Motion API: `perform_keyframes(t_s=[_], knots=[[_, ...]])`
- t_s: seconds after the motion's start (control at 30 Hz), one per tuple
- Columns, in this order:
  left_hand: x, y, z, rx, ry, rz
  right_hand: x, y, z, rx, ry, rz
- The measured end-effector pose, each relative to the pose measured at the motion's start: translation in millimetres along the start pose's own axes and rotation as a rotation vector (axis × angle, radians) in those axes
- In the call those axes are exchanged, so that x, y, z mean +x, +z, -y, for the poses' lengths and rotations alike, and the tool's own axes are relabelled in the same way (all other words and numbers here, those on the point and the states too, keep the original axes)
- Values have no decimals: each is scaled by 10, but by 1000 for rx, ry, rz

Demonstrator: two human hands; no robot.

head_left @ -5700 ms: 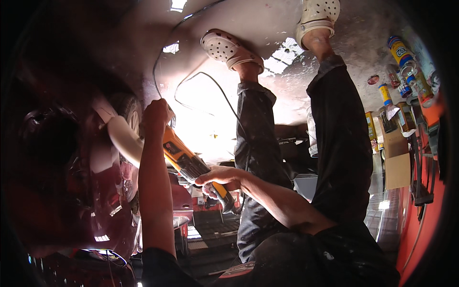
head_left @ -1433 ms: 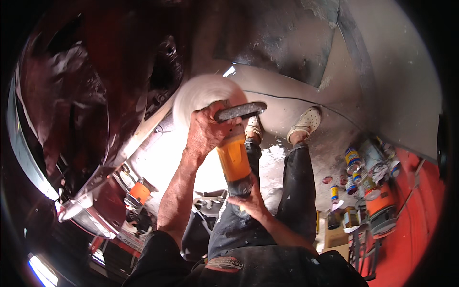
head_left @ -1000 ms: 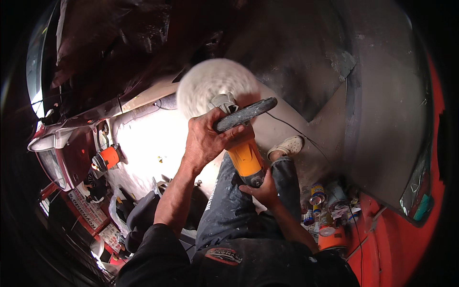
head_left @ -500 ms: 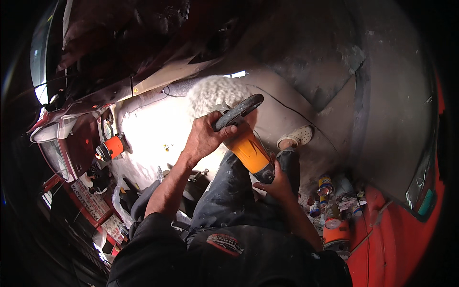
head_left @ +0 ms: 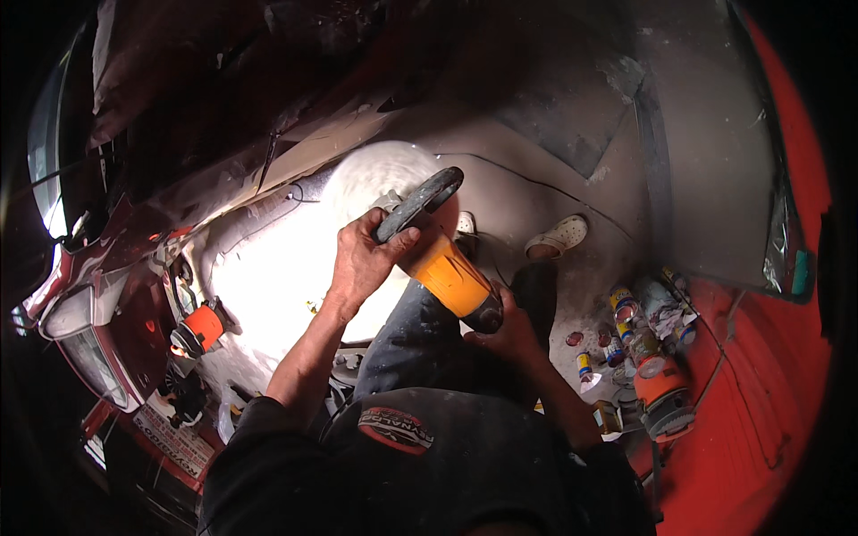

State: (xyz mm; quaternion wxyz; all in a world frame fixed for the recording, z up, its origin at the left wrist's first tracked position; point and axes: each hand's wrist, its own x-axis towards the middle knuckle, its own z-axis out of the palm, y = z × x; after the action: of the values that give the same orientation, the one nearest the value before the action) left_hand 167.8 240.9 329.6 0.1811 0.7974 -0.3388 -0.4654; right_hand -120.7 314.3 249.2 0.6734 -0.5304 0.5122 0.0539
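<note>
Orange-black polisher point(head_left: 450, 279), white pad point(head_left: 371, 174) blurred, is pointed up-left, long axis diagonal; front is gripped by left hand point(head_left: 365, 259), rear by right hand point(head_left: 514, 329), fingers curled.

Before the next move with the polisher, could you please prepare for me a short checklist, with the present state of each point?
1. Left hand gripping at the loop handle: ok.
2. Right hand holding the rear of the orange polisher: ok, though its fingers are partly hidden.
3. Round pale pad at rest: not ok; it is blurred, as if spinning.
4. Pad apart from the dark red car body: cannot tell; this one view does not settle the gap.
5. Black cable well away from the feet: not ok; it runs close to the right shoe.
</note>
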Motion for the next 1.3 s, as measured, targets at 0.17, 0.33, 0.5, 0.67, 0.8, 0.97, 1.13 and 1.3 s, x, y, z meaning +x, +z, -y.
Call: perform_keyframes(t_s=[0.17,0.33,0.5,0.67,0.8,0.97,1.13,1.3], knots=[[-267,-190,189,-56,-22,0,-147,140,141,-4,40,39],[-430,-271,346,18,-69,19,-254,652,-135,29,-75,97],[-692,-391,613,78,-44,101,-495,970,-165,82,-72,56],[-1177,-478,895,-34,50,167,-702,1350,-503,61,-175,-19],[-1510,-524,976,-77,140,183,-962,1627,-612,87,-234,-136],[-2135,-509,713,55,166,266,-1315,2014,-765,115,-329,-253],[-2523,-416,589,158,214,374,-1740,2259,-859,202,-333,-283],[-2641,-300,599,229,218,455,-1941,2587,-954,336,-264,-366]])
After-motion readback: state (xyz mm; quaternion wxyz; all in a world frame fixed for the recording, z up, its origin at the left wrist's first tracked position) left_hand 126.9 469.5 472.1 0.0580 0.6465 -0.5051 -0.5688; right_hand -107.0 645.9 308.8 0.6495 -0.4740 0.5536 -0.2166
